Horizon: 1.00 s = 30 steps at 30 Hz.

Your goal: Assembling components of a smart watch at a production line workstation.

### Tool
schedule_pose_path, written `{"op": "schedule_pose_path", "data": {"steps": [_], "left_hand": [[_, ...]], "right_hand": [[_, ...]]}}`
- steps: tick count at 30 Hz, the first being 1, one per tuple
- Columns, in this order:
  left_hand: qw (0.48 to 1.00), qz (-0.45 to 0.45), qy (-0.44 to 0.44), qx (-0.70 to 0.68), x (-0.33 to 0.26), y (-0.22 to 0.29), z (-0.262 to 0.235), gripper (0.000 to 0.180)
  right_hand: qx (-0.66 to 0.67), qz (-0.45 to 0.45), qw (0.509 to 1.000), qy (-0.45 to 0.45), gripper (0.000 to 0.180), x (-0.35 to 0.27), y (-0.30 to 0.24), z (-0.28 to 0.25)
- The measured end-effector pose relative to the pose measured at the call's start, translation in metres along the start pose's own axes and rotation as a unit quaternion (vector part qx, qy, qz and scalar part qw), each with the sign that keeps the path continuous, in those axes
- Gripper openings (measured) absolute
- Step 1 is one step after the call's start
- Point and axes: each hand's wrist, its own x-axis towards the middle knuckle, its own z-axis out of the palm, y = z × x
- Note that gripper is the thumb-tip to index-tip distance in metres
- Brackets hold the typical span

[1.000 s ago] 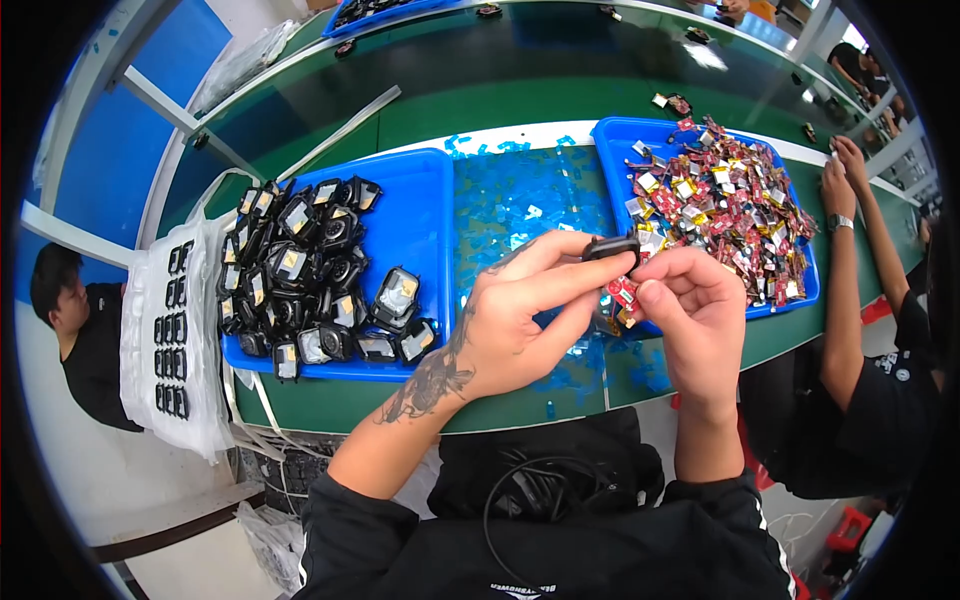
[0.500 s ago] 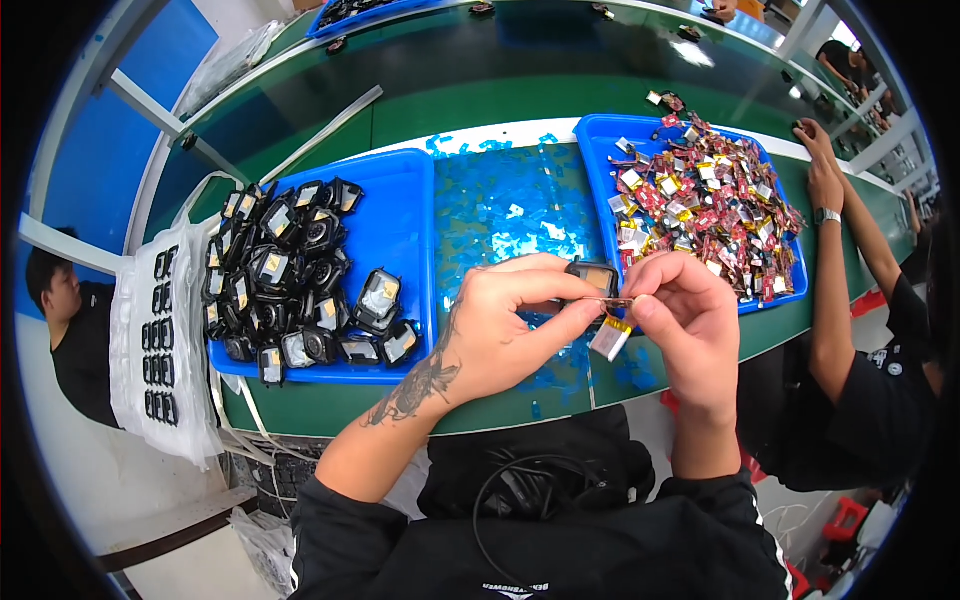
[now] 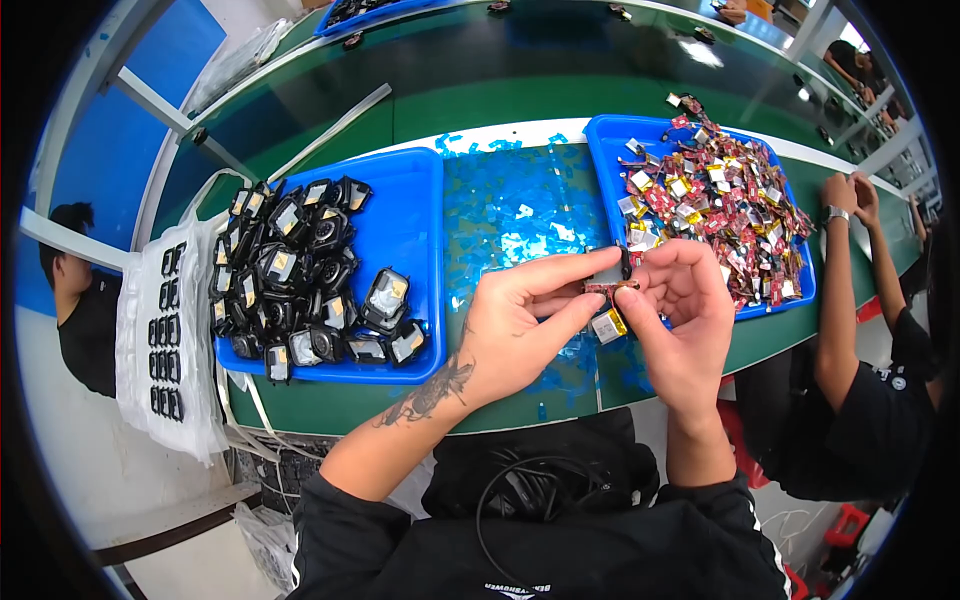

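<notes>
My left hand (image 3: 525, 325) and my right hand (image 3: 680, 315) meet above the green bench's front edge. Together they pinch a small black part with a red strip of circuit board (image 3: 612, 283); a small silver and yellow cell (image 3: 608, 325) hangs just under it. To the left stands a blue tray (image 3: 415, 230) holding several black square casings (image 3: 290, 270). To the right a second blue tray (image 3: 605, 150) is heaped with small red and silver circuit pieces (image 3: 720, 200).
Blue film scraps (image 3: 520, 210) cover the bench between the trays. A white sheet with rows of black parts (image 3: 165, 330) hangs off the left edge. Another person's arm (image 3: 835, 290) rests at the right; a second person (image 3: 75, 300) sits far left. Black cable (image 3: 540, 490) lies in my lap.
Both hands have drawn a little nearer to me and lower, still working the small part; the silver and yellow cell now shows under my fingers. The person at right lowered their arms.
</notes>
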Motion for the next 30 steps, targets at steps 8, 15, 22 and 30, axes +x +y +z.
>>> {"op": "schedule_pose_path", "data": {"steps": [8,15,22,30], "left_hand": [[1.000,-0.011,0.005,-0.007,0.000,-0.003,0.000,0.036],[0.999,0.015,0.023,-0.021,-0.001,-0.006,0.003,0.035],[0.999,-0.002,0.029,-0.024,-0.002,-0.003,0.009,0.046],[0.994,-0.043,0.064,-0.077,0.001,-0.015,-0.002,0.052]], "right_hand": [[-0.029,0.006,1.000,-0.007,0.037,0.001,0.000,-0.001],[-0.095,0.002,0.995,-0.005,0.041,0.002,-0.002,-0.004],[-0.064,0.019,0.998,0.000,0.045,0.000,0.003,0.003],[-0.154,-0.064,0.986,-0.021,0.041,0.005,0.014,0.018]]}}
